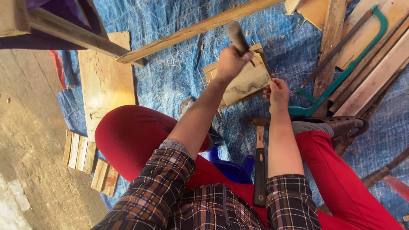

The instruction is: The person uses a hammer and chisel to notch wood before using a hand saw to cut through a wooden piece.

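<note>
Head view looks down on the left hand (230, 61), closed around a blurred tool handle (237, 37) raised above a small wooden piece (245, 83) on the blue tarp (179, 72). At three o'clock of the wood, the right hand (277, 94) grips its edge. A claw hammer (260, 157) lies at six o'clock, a green hacksaw (341, 76) farther at three.

Sunlit blue tarp (170, 72) over bare, perhaps concrete, floor (30, 140), scattered planks (196, 30).
</note>
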